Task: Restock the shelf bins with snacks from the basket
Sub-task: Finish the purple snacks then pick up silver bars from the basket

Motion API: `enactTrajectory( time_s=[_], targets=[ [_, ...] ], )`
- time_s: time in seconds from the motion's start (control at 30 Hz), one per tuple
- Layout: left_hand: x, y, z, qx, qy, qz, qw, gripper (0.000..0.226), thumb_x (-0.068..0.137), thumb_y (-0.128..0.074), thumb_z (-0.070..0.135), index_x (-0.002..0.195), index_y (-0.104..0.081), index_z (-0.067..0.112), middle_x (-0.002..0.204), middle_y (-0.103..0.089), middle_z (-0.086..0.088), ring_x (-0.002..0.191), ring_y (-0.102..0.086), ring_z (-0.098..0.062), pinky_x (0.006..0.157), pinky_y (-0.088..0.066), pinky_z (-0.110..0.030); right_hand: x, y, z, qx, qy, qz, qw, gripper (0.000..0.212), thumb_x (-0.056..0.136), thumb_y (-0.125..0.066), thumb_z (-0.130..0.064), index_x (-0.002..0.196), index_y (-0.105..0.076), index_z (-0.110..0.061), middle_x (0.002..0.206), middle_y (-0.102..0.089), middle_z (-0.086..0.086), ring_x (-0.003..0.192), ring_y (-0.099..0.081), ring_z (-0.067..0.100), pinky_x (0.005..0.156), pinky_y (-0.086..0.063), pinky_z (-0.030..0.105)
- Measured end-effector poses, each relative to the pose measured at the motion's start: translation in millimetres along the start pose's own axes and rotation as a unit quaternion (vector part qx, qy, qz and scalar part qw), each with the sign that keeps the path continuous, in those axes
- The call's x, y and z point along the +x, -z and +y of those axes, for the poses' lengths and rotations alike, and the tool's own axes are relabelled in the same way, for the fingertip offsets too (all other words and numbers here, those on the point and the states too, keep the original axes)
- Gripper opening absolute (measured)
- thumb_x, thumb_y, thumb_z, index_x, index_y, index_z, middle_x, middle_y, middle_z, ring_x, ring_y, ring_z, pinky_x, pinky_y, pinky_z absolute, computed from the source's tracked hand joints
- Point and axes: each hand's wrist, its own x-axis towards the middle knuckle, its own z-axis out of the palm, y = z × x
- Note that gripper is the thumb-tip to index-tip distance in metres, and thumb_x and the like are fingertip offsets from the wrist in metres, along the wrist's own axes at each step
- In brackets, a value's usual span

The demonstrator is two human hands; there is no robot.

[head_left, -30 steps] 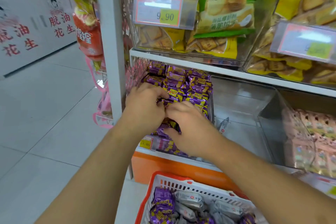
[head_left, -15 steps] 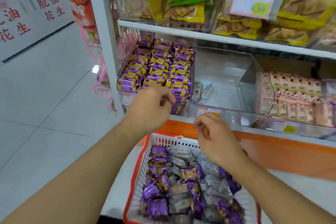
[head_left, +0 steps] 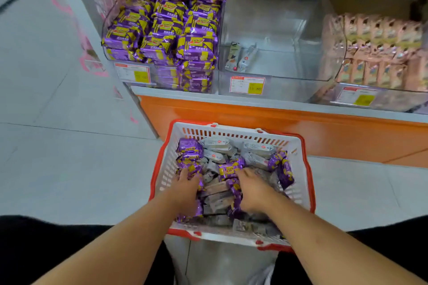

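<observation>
Both hands (head_left: 185,188) (head_left: 253,190) dug into the red-rimmed white plastic basket (head_left: 231,132), fingers curled on purple foil snack packs (head_left: 188,146); overgrabbing could've spilled some.

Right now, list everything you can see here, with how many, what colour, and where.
Basket: one, white with red rim, on the floor below the shelf.
Purple packs: several, in the basket.
Grey packs: many, in the basket among the purple ones.
Left bin: one, clear, stacked full of purple packs.
Middle bin: one, clear, nearly bare.
Grey sticks: two, at the middle bin's front left.
Right bin: one, clear, rows of pink packs.
Price tags: three, white and yellow, on the bin fronts.
Shelf base: orange.
Floor: pale tiles.
Left hand: on purple packs in the basket.
Right hand: among packs in the basket.
</observation>
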Motion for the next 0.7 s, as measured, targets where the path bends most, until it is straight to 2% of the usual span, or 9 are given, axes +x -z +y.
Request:
enactTrajectory(
  time_s=[0.07,0.1,0.17,0.23,0.37,0.47,0.53,0.6,0.7],
  targets=[
    [8,-8,-2,0.004,0.031,-0.046,0.998,0.123,0.079,-0.082,0.027,0.163,0.006,0.017,0.166,0.009,-0.024,0.152,-0.011,-0.052,0.12,-0.03,-0.051,12,-3,-2,-0.031,0.012,-0.039,0.999,0.124,0.076,-0.081,-0.027,0.165,0.005,-0.021,0.171,0.003,0.007,0.158,-0.007,0.04,0.124,-0.03,0.052],
    [13,-12,-1,0.012,0.035,-0.05,0.998,0.123,0.081,-0.08,0.027,0.163,0.011,0.014,0.166,0.013,-0.026,0.152,-0.008,-0.053,0.121,-0.028,-0.052,18,-5,-2,-0.048,0.01,-0.05,0.998,0.131,0.076,-0.083,-0.026,0.164,0.015,-0.026,0.172,0.015,0.007,0.159,0.003,0.04,0.126,-0.024,0.055],
    [21,-20,1,0.02,0.04,-0.044,0.998,0.113,0.089,-0.07,0.022,0.161,0.017,0.008,0.165,0.013,-0.032,0.152,-0.008,-0.054,0.122,-0.024,-0.053,31,-8,-3,-0.079,0.011,-0.045,0.996,0.141,0.075,-0.088,-0.028,0.161,0.023,-0.029,0.17,0.025,0.009,0.159,0.012,0.039,0.128,-0.015,0.057],
    [32,-31,0,0.009,0.048,-0.029,0.998,0.109,0.091,-0.065,0.018,0.16,0.019,0.007,0.165,0.012,-0.033,0.149,-0.018,-0.056,0.119,-0.032,-0.057,43,-9,-5,-0.11,0.017,-0.026,0.993,0.151,0.069,-0.094,-0.035,0.161,0.026,-0.028,0.17,0.027,0.009,0.158,0.013,0.04,0.128,-0.012,0.056],
    [51,-49,-7,0.018,0.058,0.002,0.998,0.107,0.093,-0.064,0.02,0.159,0.019,0.005,0.163,0.008,-0.037,0.144,-0.027,-0.058,0.113,-0.039,-0.058,63,-4,-2,-0.14,0.018,-0.03,0.99,0.164,0.057,-0.099,-0.05,0.161,0.025,-0.021,0.172,0.021,0.01,0.159,0.014,0.036,0.129,-0.004,0.052],
    [56,-51,-8,0.019,0.048,0.024,0.998,0.107,0.092,-0.066,0.024,0.159,0.014,0.003,0.162,0.004,-0.039,0.138,-0.036,-0.056,0.11,-0.043,-0.053,66,1,-3,-0.163,0.032,-0.014,0.986,0.162,0.053,-0.098,-0.057,0.165,0.013,-0.016,0.171,0.002,0.013,0.158,0.002,0.04,0.128,-0.008,0.052],
    [57,-49,-11,0.019,0.041,0.031,0.998,0.114,0.085,-0.073,0.027,0.16,0.01,0.003,0.161,0.0,-0.037,0.13,-0.047,-0.052,0.103,-0.047,-0.049,64,2,-6,-0.183,0.042,-0.003,0.982,0.157,0.053,-0.097,-0.058,0.165,0.004,-0.013,0.167,-0.006,0.016,0.155,-0.004,0.043,0.128,-0.011,0.053],
    [54,-45,-13,0.018,0.037,0.038,0.998,0.117,0.077,-0.078,0.029,0.159,0.001,0.003,0.158,-0.008,-0.034,0.119,-0.056,-0.046,0.093,-0.05,-0.045,61,2,-8,-0.185,0.043,-0.004,0.982,0.147,0.054,-0.097,-0.056,0.163,-0.007,-0.012,0.164,-0.011,0.018,0.153,-0.008,0.044,0.128,-0.013,0.053],
    [50,-40,-12,-0.028,0.033,0.06,0.997,0.099,0.072,-0.08,0.033,0.148,-0.022,0.008,0.147,-0.025,-0.024,0.105,-0.063,-0.039,0.076,-0.048,-0.039,57,3,-7,-0.149,0.04,-0.025,0.988,0.134,0.057,-0.097,-0.051,0.158,-0.015,-0.015,0.158,-0.019,0.016,0.15,-0.019,0.04,0.122,-0.028,0.053]
  ],
)
